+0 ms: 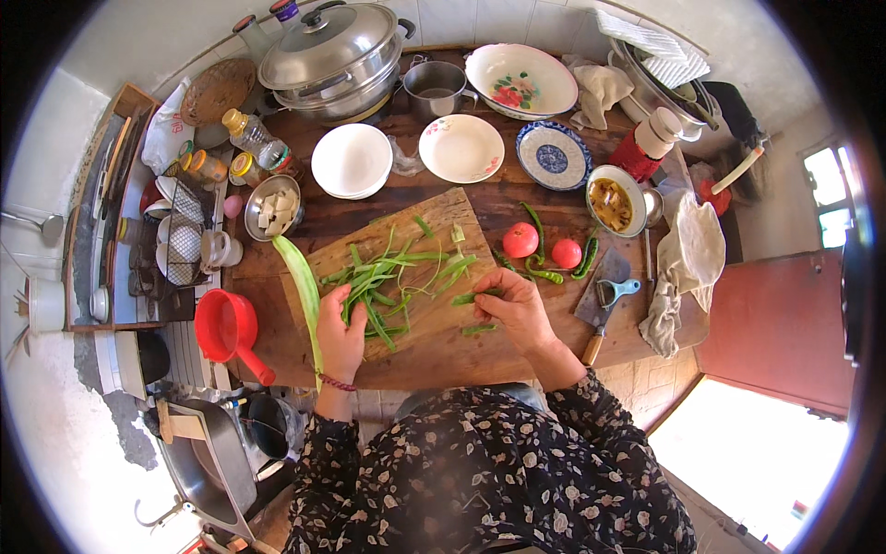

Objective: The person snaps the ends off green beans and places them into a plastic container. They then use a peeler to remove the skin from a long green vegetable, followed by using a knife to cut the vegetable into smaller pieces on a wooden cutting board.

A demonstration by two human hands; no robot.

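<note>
On the wooden cutting board (450,215) lies a loose pile of green beans (387,266), some split or trimmed, with thin strings among them. My left hand (340,329), with a dark red bracelet at the wrist, closes around several beans at the pile's left side. Between the thumb and fingers of my right hand (516,311) is a short green bean piece (465,299). Another bean piece (479,329) lies just below that hand. A long pale green gourd (299,277) runs along the board's left side, its lower part passing behind my left hand.
Right of the board are two tomatoes (520,239), green chili peppers (587,257), a cleaver (597,315) and a blue-handled peeler (618,291). A steel bowl of white cubes (277,181) and red plastic dipper (225,325) stand left. Bowls, a blue-patterned plate (554,156) and a steamer (332,62) line the back.
</note>
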